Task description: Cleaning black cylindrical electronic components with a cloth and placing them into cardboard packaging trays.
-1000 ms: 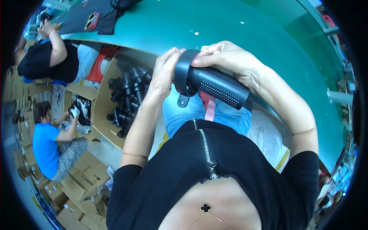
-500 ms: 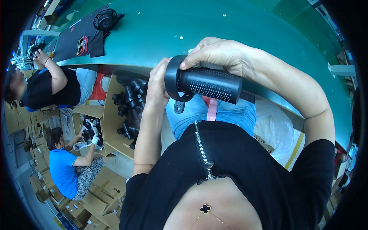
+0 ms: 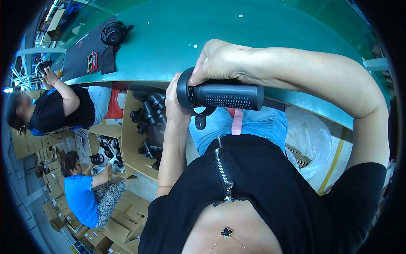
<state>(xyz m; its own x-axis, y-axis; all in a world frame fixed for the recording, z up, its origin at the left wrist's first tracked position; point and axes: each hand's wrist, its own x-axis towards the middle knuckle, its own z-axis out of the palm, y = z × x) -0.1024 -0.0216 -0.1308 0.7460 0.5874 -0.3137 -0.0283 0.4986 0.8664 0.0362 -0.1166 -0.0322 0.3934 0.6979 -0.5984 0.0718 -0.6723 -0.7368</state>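
Your right hand [image 3: 224, 63] is curled over the top of the black cylinder [image 3: 222, 95], fingers closed on it. Your left hand [image 3: 175, 101] presses flat against its round end, fingers together. You hold it level above your lap, at the green table [image 3: 253, 29] edge. The cardboard box [image 3: 129, 139] to your left holds more black parts [image 3: 148, 114]. The cylinder has a dotted grille and a small hanging tab.

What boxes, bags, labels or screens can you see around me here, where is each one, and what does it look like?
Open brown cardboard box: left of your knees, under the table edge, holding black cylindrical parts.
Flat brown cartons: lower left on the floor, stacked beside a seated person in blue.
Clear plastic bag: right of your lap, crumpled, whitish.
Small red and yellow panel: on the dark mat, far left of the green table.
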